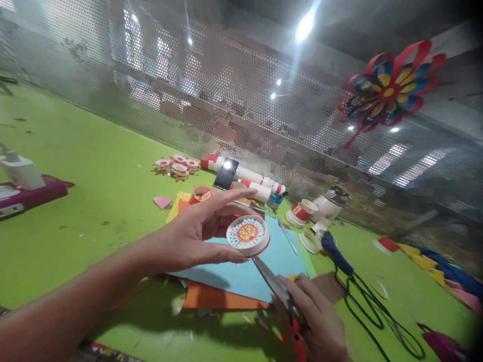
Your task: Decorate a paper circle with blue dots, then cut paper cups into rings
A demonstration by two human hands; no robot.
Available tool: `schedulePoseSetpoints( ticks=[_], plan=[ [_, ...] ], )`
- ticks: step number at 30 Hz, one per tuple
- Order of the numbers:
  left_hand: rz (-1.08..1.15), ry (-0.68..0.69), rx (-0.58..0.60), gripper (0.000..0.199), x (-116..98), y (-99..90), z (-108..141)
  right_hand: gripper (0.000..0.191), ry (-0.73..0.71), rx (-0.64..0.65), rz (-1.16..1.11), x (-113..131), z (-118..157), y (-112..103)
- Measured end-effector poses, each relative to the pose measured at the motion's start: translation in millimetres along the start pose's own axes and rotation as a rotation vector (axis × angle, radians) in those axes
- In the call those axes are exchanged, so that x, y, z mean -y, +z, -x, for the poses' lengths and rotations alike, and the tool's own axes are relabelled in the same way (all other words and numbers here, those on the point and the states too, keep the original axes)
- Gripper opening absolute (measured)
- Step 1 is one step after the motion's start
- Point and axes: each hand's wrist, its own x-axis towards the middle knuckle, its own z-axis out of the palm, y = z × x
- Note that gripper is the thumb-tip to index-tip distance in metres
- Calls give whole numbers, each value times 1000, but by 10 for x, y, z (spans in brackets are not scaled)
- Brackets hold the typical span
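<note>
My left hand (196, 234) pinches a round white paper disc (248, 235) with a raised rim, its face marked with blue dots and an orange pattern. My right hand (315, 317) is closed around red-handled scissors (296, 332). The blade tips touch or nearly touch the lower edge of the disc. Beneath both lie a light blue sheet (226, 271) and an orange sheet (222, 296).
Decorated discs (177, 166), white-and-red paper tubes (256, 176), a phone (226, 173) and a blue jar (275, 201) stand behind. A glue gun (335, 251) with black cable lies right. A charger (22, 171) sits on a purple power strip (35, 196) at left.
</note>
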Motion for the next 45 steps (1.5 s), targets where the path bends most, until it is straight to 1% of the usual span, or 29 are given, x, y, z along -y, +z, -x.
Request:
schedulePoseSetpoints(
  ticks=[4,7,11,17,23,26,29,33,37,42,45],
  plan=[
    [50,-6,19,75,23,-12,-11,44,-1,58,-34,-7,1,-33],
    [77,-30,18,72,34,-9,-16,45,26,95,-70,0,10,-48],
    [82,-56,14,66,38,-3,-17,45,32,83,-67,31,-2,-51],
    [34,-41,22,63,47,-15,-8,41,53,86,-24,77,-49,-49],
    [-9,-25,44,60,61,-7,-1,35,39,75,-10,70,-49,-55],
    [-10,-34,52,58,66,-7,1,36,33,74,6,66,-38,-48],
    [2,-41,50,58,71,-16,6,36,36,56,24,63,-19,-26],
    [-9,-56,28,59,72,-21,5,34,53,47,-7,70,-15,0],
    [-14,-33,22,59,70,-12,3,32,75,51,-43,97,-47,-6],
    [-20,-22,40,60,33,10,7,30,65,22,5,99,-62,-29],
    [-18,-30,35,61,18,20,2,29,57,30,5,92,-63,-33]
  ],
)
